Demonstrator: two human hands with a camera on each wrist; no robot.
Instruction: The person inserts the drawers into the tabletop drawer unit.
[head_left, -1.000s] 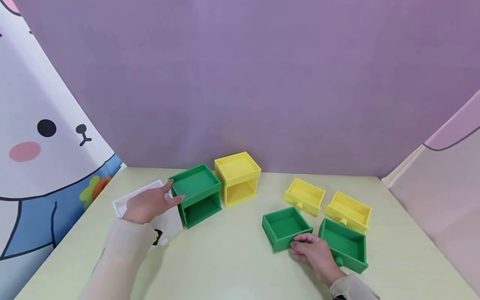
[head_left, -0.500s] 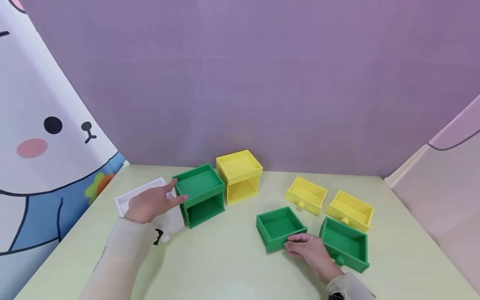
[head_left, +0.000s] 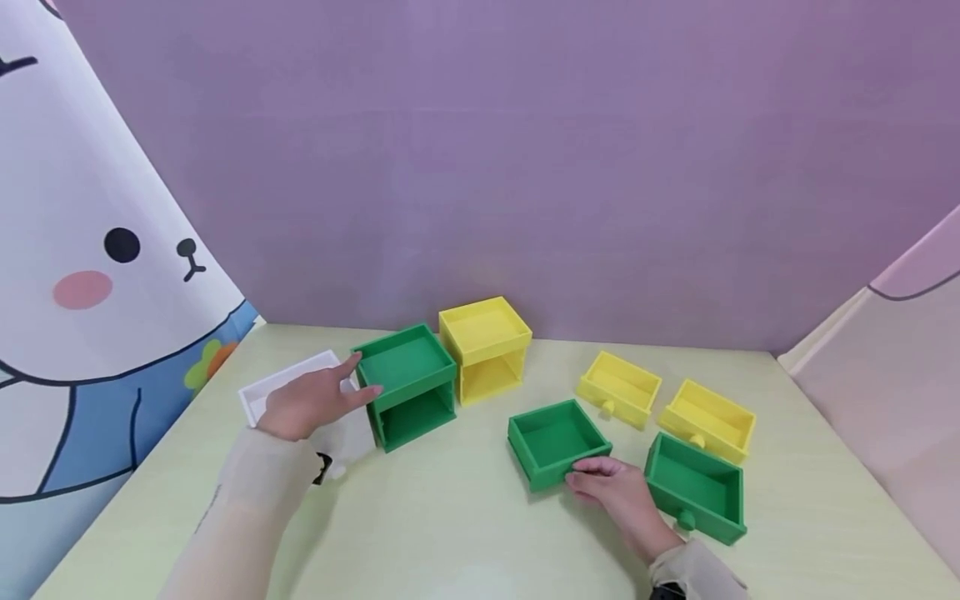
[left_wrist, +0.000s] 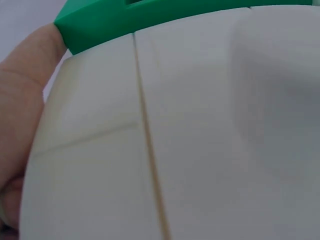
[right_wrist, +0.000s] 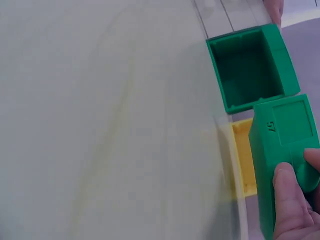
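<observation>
My right hand (head_left: 611, 496) pinches the round knob of a green drawer (head_left: 558, 442) between finger and thumb. In the right wrist view this drawer (right_wrist: 270, 150) shows its front, marked 57, with a shadow under it in the head view. My left hand (head_left: 318, 400) reaches over a white drawer cabinet (head_left: 352, 437). Its straight thumb and index finger touch the left edge of the green cabinet (head_left: 405, 362), whose lower front is an open, hollow slot. The left wrist view shows a finger on the green cabinet's corner (left_wrist: 75, 37); the other fingers are mostly hidden.
A yellow cabinet (head_left: 487, 333) with a hollow slot stands against the green one, towards the back wall. At the right lie a second green drawer (head_left: 693, 479) and two yellow drawers, one farther left (head_left: 618, 383) and one farther right (head_left: 708, 417). A purple wall (head_left: 525, 167) closes the back.
The right hand has carried the green drawer a little left and away from the body. The left hand keeps its place on the cabinets. The whole head view has shifted slightly.
</observation>
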